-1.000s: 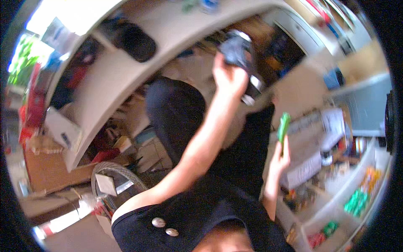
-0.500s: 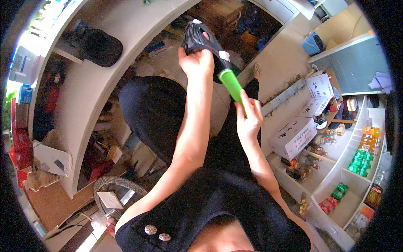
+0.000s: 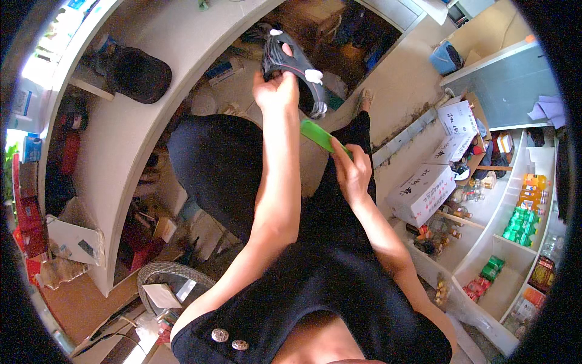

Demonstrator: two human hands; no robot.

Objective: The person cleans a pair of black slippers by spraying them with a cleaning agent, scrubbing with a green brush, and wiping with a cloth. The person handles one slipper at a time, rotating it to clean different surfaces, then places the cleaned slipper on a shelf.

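Note:
My left hand (image 3: 276, 91) grips a black shoe-like item (image 3: 280, 60) with white patches and a thin red line. A fingertip shows through an opening in it, and its far right end is blurred. Closed round a flat, bright green tool (image 3: 317, 134), my right hand (image 3: 353, 173) is lower and to the right. The tool points up and left, its tip just below the black item and apart from it. Whether it is a brush or a scraper is not clear.
A curved white counter (image 3: 200, 42) with a black cap (image 3: 139, 74) runs along the left. White cartons (image 3: 422, 189) and shelves of bottles (image 3: 520, 225) stand on the right. A blue bin (image 3: 445, 59) is at the far right, a wheel (image 3: 147, 274) at lower left.
The green tool has drawn away from the black item, down and left, and tilted flatter. The black item has turned slightly, showing its looped right end. Both hands keep their grip.

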